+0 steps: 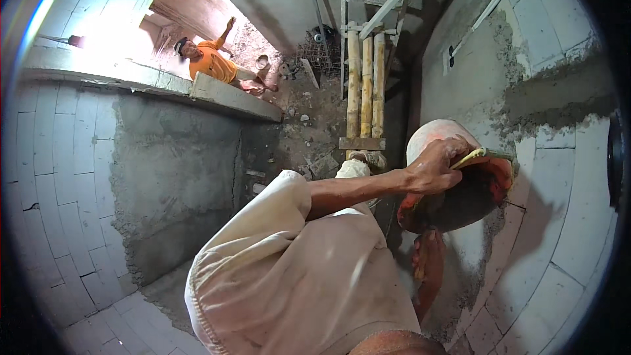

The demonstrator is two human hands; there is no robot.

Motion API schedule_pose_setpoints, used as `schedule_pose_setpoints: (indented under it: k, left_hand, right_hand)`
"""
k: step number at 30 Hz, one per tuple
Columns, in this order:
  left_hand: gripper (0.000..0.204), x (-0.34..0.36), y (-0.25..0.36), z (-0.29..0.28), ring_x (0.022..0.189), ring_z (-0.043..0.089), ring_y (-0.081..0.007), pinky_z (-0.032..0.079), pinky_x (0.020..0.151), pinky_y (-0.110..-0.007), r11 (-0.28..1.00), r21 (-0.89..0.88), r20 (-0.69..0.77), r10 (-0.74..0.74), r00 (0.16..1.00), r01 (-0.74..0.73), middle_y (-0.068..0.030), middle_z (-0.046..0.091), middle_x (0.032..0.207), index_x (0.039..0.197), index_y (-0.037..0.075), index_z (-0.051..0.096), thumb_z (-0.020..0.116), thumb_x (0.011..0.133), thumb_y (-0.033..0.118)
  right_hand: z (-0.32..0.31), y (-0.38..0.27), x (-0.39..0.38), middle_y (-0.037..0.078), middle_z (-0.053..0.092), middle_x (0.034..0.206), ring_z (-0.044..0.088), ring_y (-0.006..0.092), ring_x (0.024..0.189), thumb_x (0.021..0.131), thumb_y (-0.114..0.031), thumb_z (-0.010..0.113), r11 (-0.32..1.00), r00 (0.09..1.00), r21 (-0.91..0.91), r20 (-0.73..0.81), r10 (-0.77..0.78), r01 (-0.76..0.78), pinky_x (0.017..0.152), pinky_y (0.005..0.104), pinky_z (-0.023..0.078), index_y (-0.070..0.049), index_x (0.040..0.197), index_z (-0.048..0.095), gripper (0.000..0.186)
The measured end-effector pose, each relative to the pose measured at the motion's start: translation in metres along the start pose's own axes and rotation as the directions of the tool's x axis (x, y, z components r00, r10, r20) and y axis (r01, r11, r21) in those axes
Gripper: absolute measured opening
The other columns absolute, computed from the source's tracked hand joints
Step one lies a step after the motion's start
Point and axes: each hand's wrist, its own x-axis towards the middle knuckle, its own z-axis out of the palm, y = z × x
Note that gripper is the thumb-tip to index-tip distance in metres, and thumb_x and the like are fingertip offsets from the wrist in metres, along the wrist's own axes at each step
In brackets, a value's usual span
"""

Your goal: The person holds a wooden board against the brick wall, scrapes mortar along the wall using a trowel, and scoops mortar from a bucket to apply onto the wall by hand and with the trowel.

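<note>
Sleeve [296, 276] nearest; left hand [434, 169] grips bucket [470, 190] rim.

Left hand [434, 169] clenched, arm outstretched

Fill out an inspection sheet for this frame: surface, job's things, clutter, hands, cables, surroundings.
Surface: white block wall, partly coated with grey plaster.
Job's things: orange bucket, tilted, held against the wall.
Clutter: rubble on the ground far below.
Hands: left hand grips the bucket rim; right hand below it, grasp unclear.
Cables: nothing seen.
Surroundings: bamboo poles, metal scaffold bars, a person in an orange shirt below, second block wall.
</note>
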Motion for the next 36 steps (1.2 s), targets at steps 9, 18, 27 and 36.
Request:
schedule_pose_setpoints:
  k: [9,18,27,36]
  left_hand:
    - [0.043,-0.006,0.007,0.011,0.088,0.063,-0.0329,0.048,0.078,-0.039,0.994,0.062,0.034,-0.098,0.995,0.096,-0.02,0.063,0.093,0.108,-0.003,0.062,0.055,0.065,0.0]
    - [0.035,-0.004,0.001,0.036,0.081,0.053,-0.0176,0.044,0.075,-0.032,0.992,0.088,0.123,-0.1,0.987,0.089,-0.0082,0.054,0.085,0.106,-0.003,0.058,0.055,0.072,0.002]
    - [0.05,-0.002,-0.01,0.107,0.099,0.06,-0.0223,0.046,0.091,-0.034,0.979,0.043,0.383,-0.2,0.902,0.199,-0.0118,0.062,0.111,0.119,-0.002,0.058,0.066,0.072,0.012]
    - [0.035,-0.047,-0.042,0.233,0.067,0.052,-0.0131,0.046,0.067,-0.028,0.872,-0.115,0.743,-0.242,0.623,0.476,-0.0016,0.053,0.085,0.102,0.0,0.055,0.058,0.068,-0.007]
  right_hand:
    - [-0.012,0.003,-0.011,0.002,0.058,0.074,0.052,0.0096,0.051,0.093,-0.048,0.057,0.999,0.999,-0.038,-0.032,-0.038,0.037,0.042,0.0256,0.044,-0.014,0.125,0.048,0.048]
    - [-0.017,0.041,-0.027,0.002,0.057,0.074,0.053,0.0099,0.052,0.091,-0.047,0.059,0.978,0.987,0.158,-0.098,-0.124,0.139,0.043,0.0243,0.043,-0.014,0.126,0.049,0.048]
    - [-0.015,0.145,-0.032,-0.001,0.055,0.078,0.051,0.0084,0.059,0.092,-0.052,0.055,0.725,0.915,0.558,-0.232,-0.33,0.403,0.05,0.0259,0.044,-0.008,0.111,0.056,0.048]
    - [0.02,0.166,-0.115,0.0,0.052,0.085,0.05,0.0092,0.07,0.096,-0.054,0.045,0.7,0.767,0.485,-0.626,-0.142,0.524,0.064,0.0239,0.045,-0.011,0.124,0.051,0.052]
